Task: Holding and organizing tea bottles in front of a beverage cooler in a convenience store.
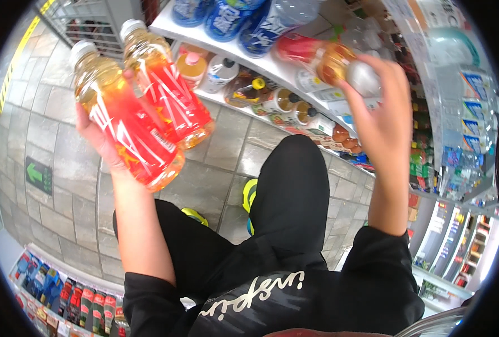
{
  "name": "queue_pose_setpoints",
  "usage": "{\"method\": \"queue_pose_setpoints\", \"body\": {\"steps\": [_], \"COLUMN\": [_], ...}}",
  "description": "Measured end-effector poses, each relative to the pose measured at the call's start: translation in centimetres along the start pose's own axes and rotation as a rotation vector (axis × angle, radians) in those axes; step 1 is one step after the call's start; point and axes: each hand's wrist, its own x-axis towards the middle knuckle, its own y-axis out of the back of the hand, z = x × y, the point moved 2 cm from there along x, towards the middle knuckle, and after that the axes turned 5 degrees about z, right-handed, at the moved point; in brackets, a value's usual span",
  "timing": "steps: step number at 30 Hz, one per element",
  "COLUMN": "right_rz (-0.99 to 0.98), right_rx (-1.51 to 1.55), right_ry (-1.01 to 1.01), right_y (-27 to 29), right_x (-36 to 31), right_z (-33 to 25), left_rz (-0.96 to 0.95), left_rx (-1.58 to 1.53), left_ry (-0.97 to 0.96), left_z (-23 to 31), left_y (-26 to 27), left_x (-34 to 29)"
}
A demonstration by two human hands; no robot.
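Note:
My left hand (100, 137) is closed around two drink bottles, held upright and tilted at the upper left. The nearer bottle (134, 132) and the other bottle (168, 90) both have white caps, red labels and pale amber liquid. At the upper right, my right hand (383, 109) grips a third bottle (300, 51) by its white cap end, with thumb and fingers on either side. That bottle lies tilted over the shelf, its red-labelled base reaching in beside the blue-labelled bottles (255, 33). Whether its base rests on the shelf I cannot tell.
A white shelf (165, 25) crosses the top. Lower tiers hold several bottles, among them a dark one with a yellow cap (246, 91). Stocked shelves (468, 112) curve along the right side, and a wire rack (81, 19) stands at the upper left. Grey tiles (75, 185) cover the floor.

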Motion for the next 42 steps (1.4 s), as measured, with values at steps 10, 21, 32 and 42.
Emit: {"method": "queue_pose_setpoints", "body": {"steps": [10,21,32,42], "right_rz": [-0.049,-0.268,-0.366,-0.511], "right_rx": [0.895,1.980,2.040,2.332], "right_ry": [-0.443,-0.978,-1.069,-0.948], "right_y": [2.7,-13.0,-14.0,-12.6], "right_x": [-6.9,-0.2,-3.5,-3.3], "right_z": [-0.6,-7.4,-7.0,-6.9], "left_rz": [0.033,-0.310,-0.052,-0.089], "left_rx": [-0.022,-0.015,0.144,0.117], "left_ry": [-0.053,-0.076,-0.164,-0.035], "left_z": [0.2,-0.3,-2.1,-2.6], "left_y": [-0.8,-0.9,-1.3,-1.9], "left_x": [0.5,1.0,0.2,1.3]}}
